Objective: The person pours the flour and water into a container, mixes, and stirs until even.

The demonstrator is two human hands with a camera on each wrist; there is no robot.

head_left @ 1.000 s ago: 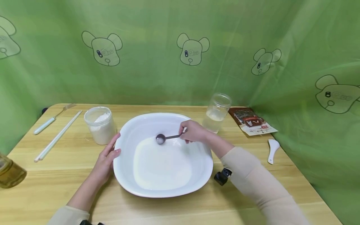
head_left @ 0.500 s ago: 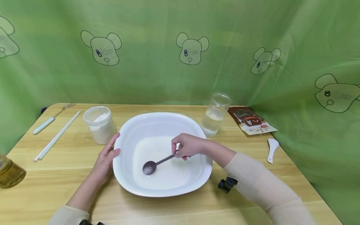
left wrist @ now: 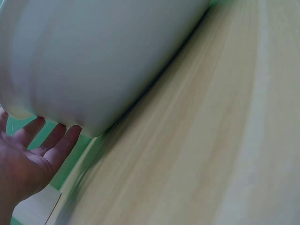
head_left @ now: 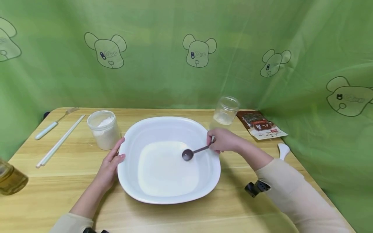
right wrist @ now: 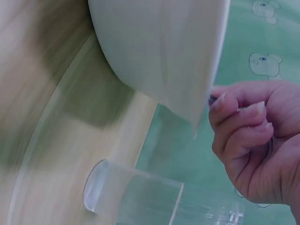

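A large white basin (head_left: 128,184) stands in the middle of the table, with milky white liquid (head_left: 167,174) in its bottom. My left hand (head_left: 107,166) touches the basin's left side; in the left wrist view its spread, fairly straight fingers (left wrist: 65,143) rest against the outer wall. Over the basin's right rim, my right hand (head_left: 225,139) pinches the handle of a dark brown spoon (head_left: 187,155). The spoon's round bowl hangs inside the basin near the right wall. In the right wrist view the basin wall hides most of the spoon.
Behind my right hand stands a clear jar (head_left: 225,111) of water, beside a brown packet (head_left: 260,124) and a white spoon (head_left: 283,150). At left are a jar of white powder (head_left: 105,134), white chopsticks (head_left: 61,140), a blue-handled fork (head_left: 46,130) and a jar of amber liquid (head_left: 11,179).
My right hand has moved the spoon from the back of the basin toward the front left, then rightward to the right rim. My left hand has stayed in place.
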